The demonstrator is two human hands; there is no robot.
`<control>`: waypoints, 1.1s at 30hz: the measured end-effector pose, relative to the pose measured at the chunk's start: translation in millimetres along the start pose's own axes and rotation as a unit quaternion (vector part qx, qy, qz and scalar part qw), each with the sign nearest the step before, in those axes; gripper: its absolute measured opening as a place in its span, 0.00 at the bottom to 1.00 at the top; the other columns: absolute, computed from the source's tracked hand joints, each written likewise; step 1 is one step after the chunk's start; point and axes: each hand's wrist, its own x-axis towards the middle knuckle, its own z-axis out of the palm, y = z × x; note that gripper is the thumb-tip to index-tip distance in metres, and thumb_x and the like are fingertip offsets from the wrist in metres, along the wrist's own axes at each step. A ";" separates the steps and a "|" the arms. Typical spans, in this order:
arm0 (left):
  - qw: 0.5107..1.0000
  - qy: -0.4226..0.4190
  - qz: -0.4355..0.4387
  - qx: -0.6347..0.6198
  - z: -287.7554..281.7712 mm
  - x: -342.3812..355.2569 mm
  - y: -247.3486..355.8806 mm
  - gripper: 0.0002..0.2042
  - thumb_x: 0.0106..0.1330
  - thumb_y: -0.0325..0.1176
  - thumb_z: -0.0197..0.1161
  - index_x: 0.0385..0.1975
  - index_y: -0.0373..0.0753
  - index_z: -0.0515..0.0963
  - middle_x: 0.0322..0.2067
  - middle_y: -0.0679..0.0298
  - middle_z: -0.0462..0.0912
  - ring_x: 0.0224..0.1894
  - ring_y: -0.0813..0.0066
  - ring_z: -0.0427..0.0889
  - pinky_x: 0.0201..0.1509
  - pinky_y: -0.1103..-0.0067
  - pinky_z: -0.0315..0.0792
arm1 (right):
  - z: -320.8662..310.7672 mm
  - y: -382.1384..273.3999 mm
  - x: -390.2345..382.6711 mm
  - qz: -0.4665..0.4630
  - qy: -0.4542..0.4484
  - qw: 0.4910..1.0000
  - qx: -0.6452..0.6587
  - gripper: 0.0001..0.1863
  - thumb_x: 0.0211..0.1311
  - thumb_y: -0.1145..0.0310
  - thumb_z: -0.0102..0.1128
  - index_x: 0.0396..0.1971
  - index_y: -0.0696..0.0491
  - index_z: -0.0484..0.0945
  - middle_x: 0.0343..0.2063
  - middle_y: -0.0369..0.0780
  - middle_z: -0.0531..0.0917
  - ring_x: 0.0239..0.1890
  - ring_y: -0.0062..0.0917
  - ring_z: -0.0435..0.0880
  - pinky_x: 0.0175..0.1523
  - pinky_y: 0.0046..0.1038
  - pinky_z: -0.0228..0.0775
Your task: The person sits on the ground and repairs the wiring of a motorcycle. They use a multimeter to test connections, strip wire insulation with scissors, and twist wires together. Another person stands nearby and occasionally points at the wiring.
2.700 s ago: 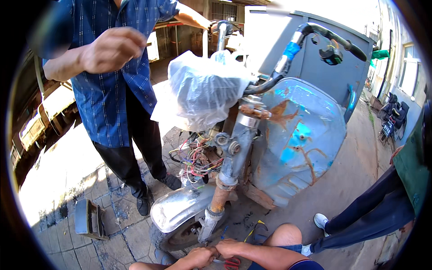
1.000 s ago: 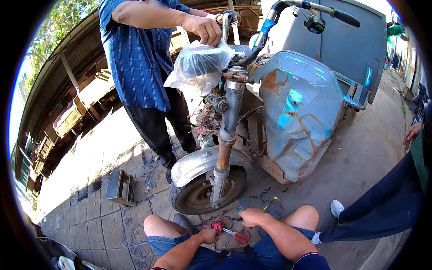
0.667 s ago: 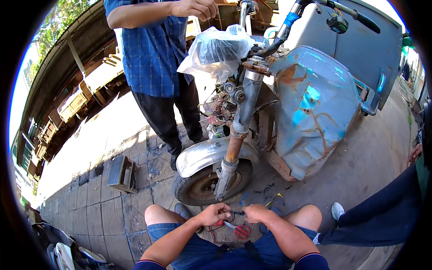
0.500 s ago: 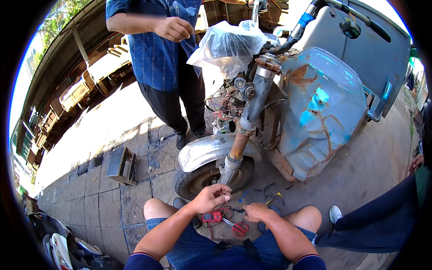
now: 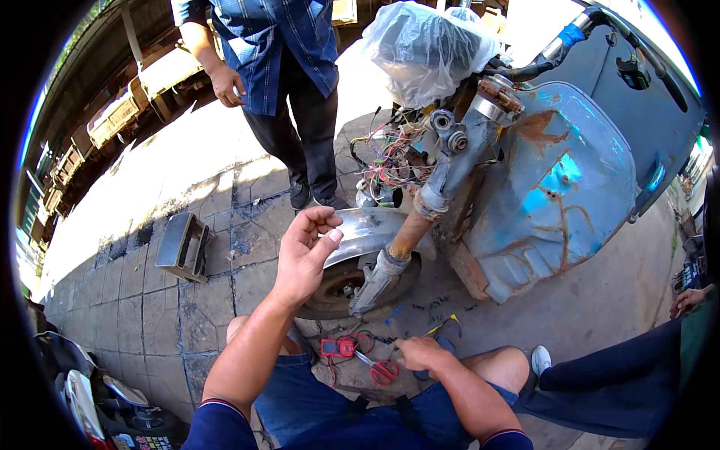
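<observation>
My left hand [image 5: 306, 251] is raised in front of the front fender [image 5: 361, 234] of a stripped three-wheeler. Its fingers are loosely bent, the thumb stands apart, and nothing shows between them. Low between my knees, my right hand [image 5: 420, 354] is closed, its fingertips pointing left towards a short dark strand on the ground. What it grips, if anything, is hidden. Left of it lie a red multimeter [image 5: 337, 347] with leads and red-handled scissors [image 5: 384, 372]. A tangle of coloured wires [image 5: 397, 157] hangs beside the rusty fork leg [image 5: 411, 234].
Clear plastic [image 5: 424, 52] covers the handlebar's middle. A dented blue-grey front panel [image 5: 551, 195] stands right of the fork. On the paving sits a small stool [image 5: 184, 246]. One person in a checked shirt [image 5: 274, 45] stands ahead; another person's dark trousers [image 5: 607, 375] are at right.
My left hand has risen from near the multimeter to before the fender. My right hand stays low. The person ahead has lowered an arm, and the view has shifted.
</observation>
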 end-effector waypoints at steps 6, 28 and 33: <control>0.999 0.015 0.033 0.023 4.2 33.9 -6.6 0.22 0.69 0.26 0.63 0.61 0.34 0.69 0.58 0.60 0.76 0.58 0.73 0.73 0.65 0.74 0.67 | -9.3 -15.5 13.6 -0.017 -0.026 0.999 -0.007 0.16 0.64 0.62 0.59 0.46 0.57 0.80 0.44 0.52 0.86 0.50 0.48 0.85 0.53 0.47 0.76; 0.979 -0.148 0.134 0.030 3.5 60.6 -27.1 0.09 0.64 0.21 0.66 0.44 0.29 0.82 0.35 0.55 0.84 0.35 0.67 0.83 0.40 0.76 0.76 | -7.9 -55.3 88.0 -0.114 -0.045 0.992 0.005 0.18 0.64 0.65 0.54 0.49 0.59 0.75 0.40 0.52 0.85 0.45 0.47 0.86 0.47 0.48 0.77; 0.971 -0.188 0.143 0.024 4.8 56.8 -24.2 0.10 0.64 0.20 0.65 0.45 0.30 0.82 0.36 0.55 0.83 0.38 0.64 0.83 0.43 0.73 0.76 | -4.9 -54.4 85.0 -0.113 -0.046 0.992 -0.017 0.17 0.64 0.62 0.56 0.47 0.58 0.75 0.40 0.52 0.85 0.44 0.46 0.86 0.47 0.48 0.77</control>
